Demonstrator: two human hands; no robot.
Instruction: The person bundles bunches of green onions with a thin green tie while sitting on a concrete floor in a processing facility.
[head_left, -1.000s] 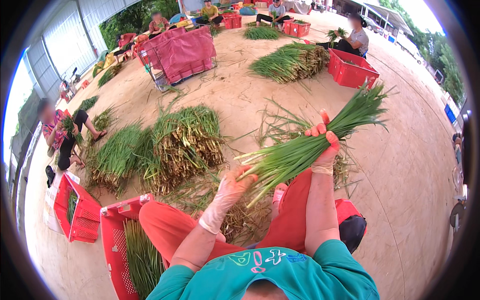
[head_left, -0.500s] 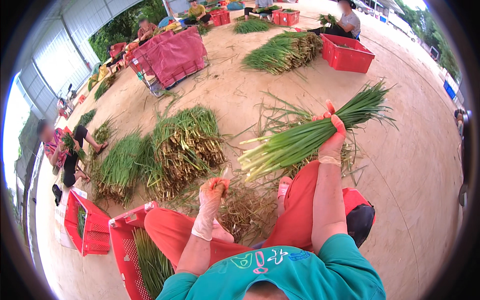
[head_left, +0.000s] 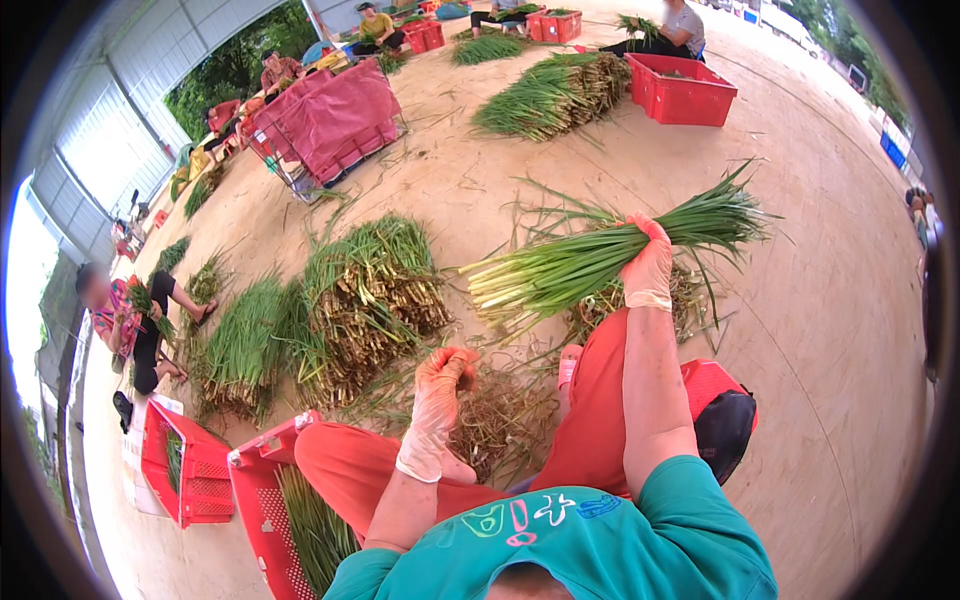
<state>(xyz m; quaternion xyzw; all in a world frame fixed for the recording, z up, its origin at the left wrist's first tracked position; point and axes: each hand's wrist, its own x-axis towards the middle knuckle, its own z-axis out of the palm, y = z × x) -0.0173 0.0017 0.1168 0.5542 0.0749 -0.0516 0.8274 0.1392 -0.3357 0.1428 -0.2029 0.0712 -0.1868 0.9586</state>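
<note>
My right hand, in a pale glove, grips a thick bunch of green onions around its middle and holds it up level, white ends to the left, green tops to the right. My left hand, also gloved, hovers with fingers curled over a heap of brown roots and trimmings between my knees; I cannot see anything held in it. I sit low in red trousers and a teal shirt.
A pile of untrimmed onions lies ahead left. Two red crates stand at my left, one with onions inside. Another red crate and onion heap are farther off. People sit around the concrete floor; a pink-covered rack stands behind.
My left hand has let go of the bunch's white ends and dropped to the root heap. My right hand has lifted the bunch slightly, holding it alone.
</note>
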